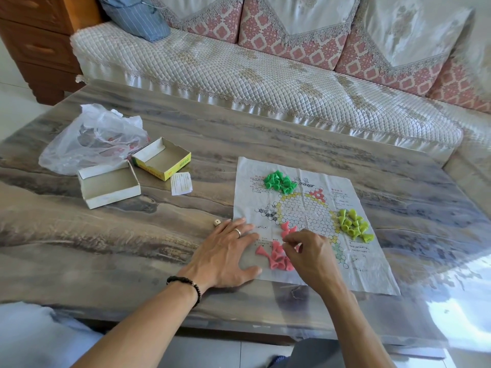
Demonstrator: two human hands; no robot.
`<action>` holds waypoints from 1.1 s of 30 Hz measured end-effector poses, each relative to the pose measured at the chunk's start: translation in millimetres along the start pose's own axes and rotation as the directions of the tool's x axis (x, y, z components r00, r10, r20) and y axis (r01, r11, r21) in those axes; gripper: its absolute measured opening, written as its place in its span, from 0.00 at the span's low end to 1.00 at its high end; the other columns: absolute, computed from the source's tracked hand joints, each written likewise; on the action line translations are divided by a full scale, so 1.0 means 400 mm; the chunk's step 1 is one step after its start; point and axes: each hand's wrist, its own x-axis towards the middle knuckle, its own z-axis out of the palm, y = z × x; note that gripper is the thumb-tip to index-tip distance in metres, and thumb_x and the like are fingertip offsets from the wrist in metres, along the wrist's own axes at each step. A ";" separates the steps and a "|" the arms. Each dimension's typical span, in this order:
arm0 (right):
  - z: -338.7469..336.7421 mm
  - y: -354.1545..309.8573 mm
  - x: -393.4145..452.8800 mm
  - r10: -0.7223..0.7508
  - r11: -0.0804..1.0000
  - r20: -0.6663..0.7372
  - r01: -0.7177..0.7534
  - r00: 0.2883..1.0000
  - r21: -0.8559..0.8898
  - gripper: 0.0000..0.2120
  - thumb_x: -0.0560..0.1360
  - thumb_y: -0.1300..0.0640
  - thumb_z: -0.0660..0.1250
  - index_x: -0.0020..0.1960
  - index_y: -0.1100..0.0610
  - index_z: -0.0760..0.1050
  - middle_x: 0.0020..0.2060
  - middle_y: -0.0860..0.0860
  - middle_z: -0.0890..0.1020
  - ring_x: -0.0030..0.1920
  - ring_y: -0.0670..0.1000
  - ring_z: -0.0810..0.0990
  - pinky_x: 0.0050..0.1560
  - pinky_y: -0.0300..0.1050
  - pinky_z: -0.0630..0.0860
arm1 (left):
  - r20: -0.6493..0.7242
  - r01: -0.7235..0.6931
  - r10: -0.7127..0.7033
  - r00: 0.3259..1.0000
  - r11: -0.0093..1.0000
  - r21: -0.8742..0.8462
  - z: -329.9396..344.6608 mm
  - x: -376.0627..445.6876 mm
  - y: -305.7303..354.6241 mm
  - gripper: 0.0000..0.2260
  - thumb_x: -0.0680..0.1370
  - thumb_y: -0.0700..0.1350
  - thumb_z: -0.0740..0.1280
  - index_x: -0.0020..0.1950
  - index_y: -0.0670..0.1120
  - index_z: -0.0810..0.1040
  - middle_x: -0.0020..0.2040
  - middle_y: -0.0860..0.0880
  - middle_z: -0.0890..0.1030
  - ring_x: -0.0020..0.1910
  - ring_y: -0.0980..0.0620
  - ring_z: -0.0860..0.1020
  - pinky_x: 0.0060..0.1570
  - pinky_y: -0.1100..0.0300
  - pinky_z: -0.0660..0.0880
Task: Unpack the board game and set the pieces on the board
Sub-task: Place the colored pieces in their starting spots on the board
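The right hand [305,251] pinches at the pink pieces [279,257] heaped on the near corner of the paper board [313,216]; whether 1 is already gripped, I cannot tell. The left hand [228,253] lies flat, fingers spread, pressing the sheet's edge to the table [159,235]. Best to lift 1 piece at a time and stand it upright, keeping the creased sheet pinned. The dark green pieces [279,181] and light green pieces [353,225] lie heaped too.

Left hand [225,254] flat on paper board [372,264], right hand [309,252] among pink pieces [277,257]
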 end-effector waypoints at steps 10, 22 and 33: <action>-0.024 0.054 -0.009 0.086 0.994 -0.158 -0.073 0.984 0.081 0.04 0.72 0.60 0.70 0.41 0.53 0.83 0.37 0.45 0.82 0.35 0.40 0.78 0.36 0.36 0.74 | 0.013 0.007 -0.007 1.000 1.000 -0.009 -0.002 0.001 0.000 0.35 0.71 0.69 0.58 0.74 0.52 0.64 0.77 0.52 0.60 0.77 0.54 0.50 0.75 0.52 0.48; -0.017 0.082 -0.008 0.139 0.990 -0.125 -0.142 0.982 -0.015 0.03 0.73 0.57 0.70 0.44 0.53 0.83 0.39 0.46 0.82 0.35 0.46 0.78 0.37 0.46 0.78 | -0.007 -0.006 0.006 1.000 1.000 -0.002 -0.003 0.000 0.002 0.35 0.72 0.68 0.59 0.74 0.51 0.65 0.76 0.52 0.61 0.77 0.53 0.50 0.75 0.54 0.47; -0.007 0.084 -0.002 0.134 0.990 -0.142 -0.140 0.981 -0.030 0.03 0.74 0.57 0.70 0.46 0.53 0.82 0.39 0.47 0.83 0.36 0.46 0.79 0.37 0.44 0.77 | -0.002 0.000 0.000 1.000 1.000 -0.006 -0.001 0.002 0.001 0.36 0.71 0.69 0.59 0.74 0.51 0.64 0.77 0.52 0.61 0.77 0.54 0.51 0.75 0.53 0.48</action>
